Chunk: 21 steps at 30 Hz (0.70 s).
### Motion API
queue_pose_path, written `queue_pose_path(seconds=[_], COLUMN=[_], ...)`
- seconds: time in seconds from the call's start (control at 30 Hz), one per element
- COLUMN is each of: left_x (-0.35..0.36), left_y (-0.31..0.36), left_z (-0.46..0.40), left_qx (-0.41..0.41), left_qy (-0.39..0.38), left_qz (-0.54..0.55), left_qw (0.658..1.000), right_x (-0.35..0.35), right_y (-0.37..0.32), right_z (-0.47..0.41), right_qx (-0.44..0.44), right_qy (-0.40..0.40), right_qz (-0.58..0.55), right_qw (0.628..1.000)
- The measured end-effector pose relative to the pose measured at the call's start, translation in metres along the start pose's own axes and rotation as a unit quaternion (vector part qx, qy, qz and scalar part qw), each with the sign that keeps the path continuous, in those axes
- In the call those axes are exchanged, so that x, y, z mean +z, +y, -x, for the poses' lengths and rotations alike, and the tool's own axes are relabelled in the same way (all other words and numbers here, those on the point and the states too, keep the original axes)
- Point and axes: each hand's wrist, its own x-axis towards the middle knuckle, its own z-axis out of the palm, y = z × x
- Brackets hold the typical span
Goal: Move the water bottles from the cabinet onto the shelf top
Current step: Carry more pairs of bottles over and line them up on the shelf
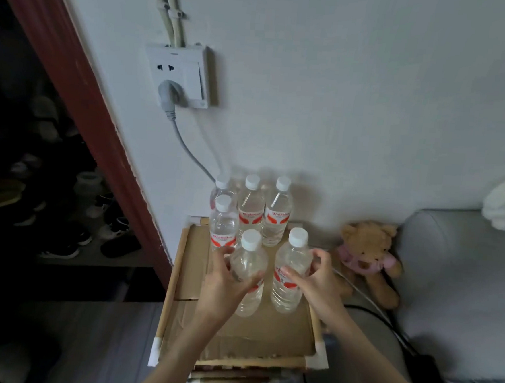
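Cardboard-lined shelf top (283,337) by the white wall: left hand (224,282) and right hand (314,278) each wrap one upright water bottle (250,269), (290,268), standing just in front of four others (252,203).

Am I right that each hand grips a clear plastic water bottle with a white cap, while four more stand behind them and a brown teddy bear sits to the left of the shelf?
Not quite: in the head view the brown teddy bear sits to the right of the cardboard-covered shelf top. The rest holds: the left hand and right hand each grip a clear plastic water bottle, with four more behind.
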Motion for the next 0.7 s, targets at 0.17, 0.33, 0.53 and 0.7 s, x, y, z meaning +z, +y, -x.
queue_pose_path(seconds=[0.17, 0.33, 0.53, 0.7], left_x=[0.025, 0.035, 0.021, 0.001], left_y=[0.009, 0.014, 0.005, 0.007], left_z=[-0.007, -0.009, -0.012, -0.008], left_qx=[-0.007, 0.011, 0.055, 0.087], left_qy=[0.043, 0.026, -0.062, -0.094], left_qz=[-0.016, -0.076, -0.104, -0.063], left_qw=[0.999, 0.997, 0.991, 0.990], right_x=[-0.006, -0.028, -0.051, -0.058], right_y=[0.004, 0.002, -0.016, -0.033], right_z=[-0.019, -0.020, -0.026, -0.032], right_qx=[-0.010, -0.026, -0.151, -0.279], right_qy=[-0.023, -0.096, -0.143, -0.161], right_qz=[-0.031, 0.028, 0.106, 0.181], right_qw=[0.999, 0.995, 0.972, 0.929])
